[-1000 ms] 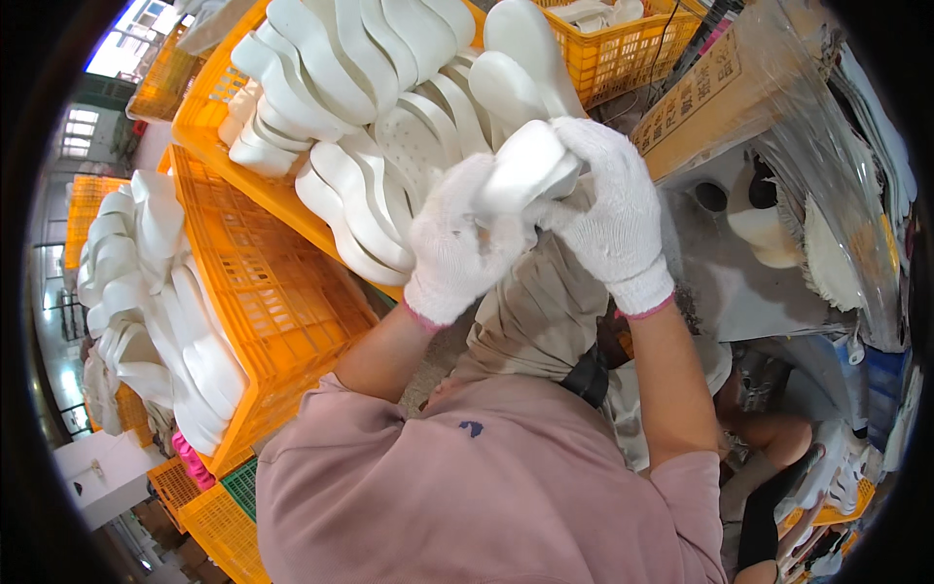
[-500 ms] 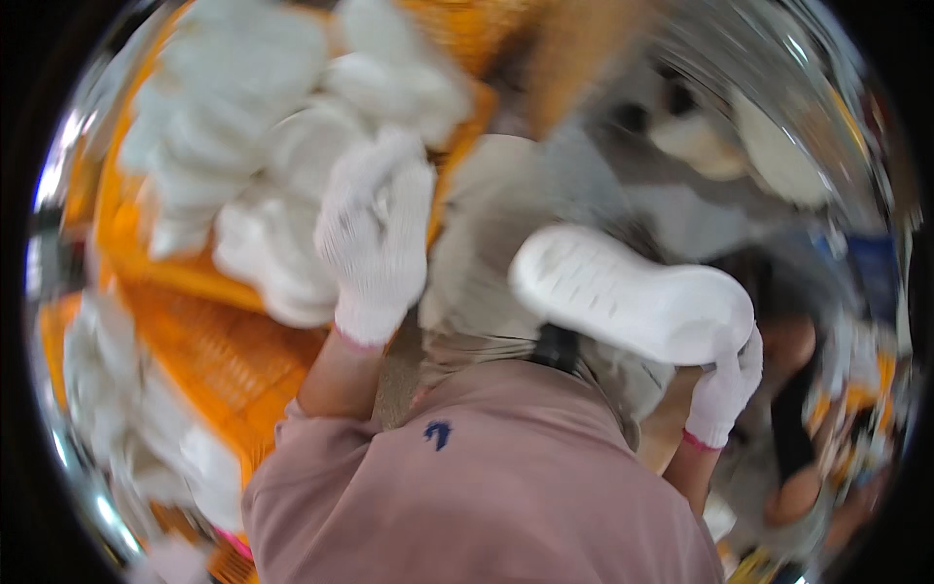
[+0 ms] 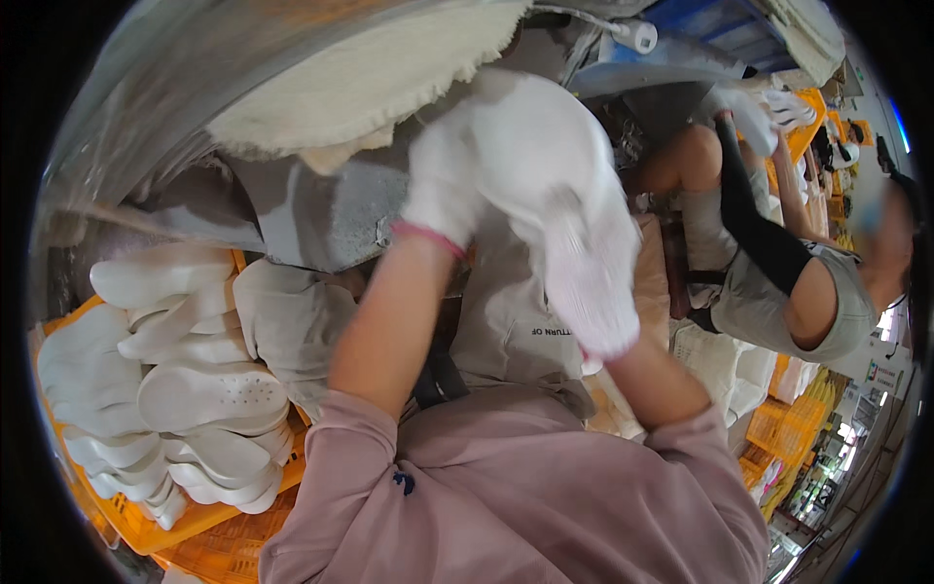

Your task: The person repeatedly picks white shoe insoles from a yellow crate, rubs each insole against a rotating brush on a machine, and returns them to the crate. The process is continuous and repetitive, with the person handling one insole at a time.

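Observation:
Both my hands wear white knit gloves with pink cuffs. A white shoe sole [image 3: 545, 131] is held up in front of me, somewhat smeared by motion. My left hand [image 3: 443, 175] grips its left side, with the fingertips hidden behind it. Closed on the sole's near right part is my right hand [image 3: 593, 277]. Just beyond my left hand hangs a large cream fabric disc [image 3: 360, 83] with a frayed edge; whether the sole touches it I cannot tell. An orange crate [image 3: 146, 540] at the left holds several white soles [image 3: 209, 394].
Grey metal housing [image 3: 321, 209] stands below the disc. At the right sits a co-worker with a black sleeve [image 3: 764, 229], holding a white piece [image 3: 744, 112]. Orange crates [image 3: 783, 428] stand behind at the right. A white nozzle-like part [image 3: 634, 37] is at the top.
The view has swung right, away from the crate. My left hand has left the crate area and come to the sole. The sole, in my right hand before, is now between both hands.

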Demonstrator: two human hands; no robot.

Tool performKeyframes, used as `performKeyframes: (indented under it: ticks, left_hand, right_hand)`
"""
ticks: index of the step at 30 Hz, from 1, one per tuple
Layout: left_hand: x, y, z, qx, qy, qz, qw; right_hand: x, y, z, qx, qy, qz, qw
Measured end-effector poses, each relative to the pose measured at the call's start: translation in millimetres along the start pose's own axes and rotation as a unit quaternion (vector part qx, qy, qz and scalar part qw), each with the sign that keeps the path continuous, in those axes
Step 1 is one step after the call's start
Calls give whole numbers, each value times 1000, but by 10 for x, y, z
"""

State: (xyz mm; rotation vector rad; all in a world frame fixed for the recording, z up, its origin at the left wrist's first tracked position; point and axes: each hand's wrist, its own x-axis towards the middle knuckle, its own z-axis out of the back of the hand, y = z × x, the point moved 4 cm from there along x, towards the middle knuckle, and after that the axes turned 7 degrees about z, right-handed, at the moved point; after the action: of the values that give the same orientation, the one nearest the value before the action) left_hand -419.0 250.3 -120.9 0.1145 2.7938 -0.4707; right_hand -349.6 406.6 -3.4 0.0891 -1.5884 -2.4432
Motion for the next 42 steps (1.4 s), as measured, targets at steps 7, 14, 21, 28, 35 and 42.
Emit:
performKeyframes:
  ticks: [7,14,21,28,35,42]
  left_hand:
    - [-699,-1212,648,666,-208,-37,716]
    - [-718,-329,281,312,-112,-45,942]
    - [312,30,241,230,-254,-85,936]
    - [-630,-1081,369,649,-283,-85,701]
    - [-367,-406,360,462,-140,-90,871]
    - [-536,-363,219,98,-11,72,992]
  right_hand:
    - [1247,-77,-632,-240,113,257,929]
    - [1015,-46,-568,-159,67,240,955]
    - [665,-23,-189,-152,-106,138,973]
    - [1449,-211,-629,-148,20,77,986]
    - [1030,53,-496,-158,129,188,961]
    - [254,84,-482,-382,179,409,809]
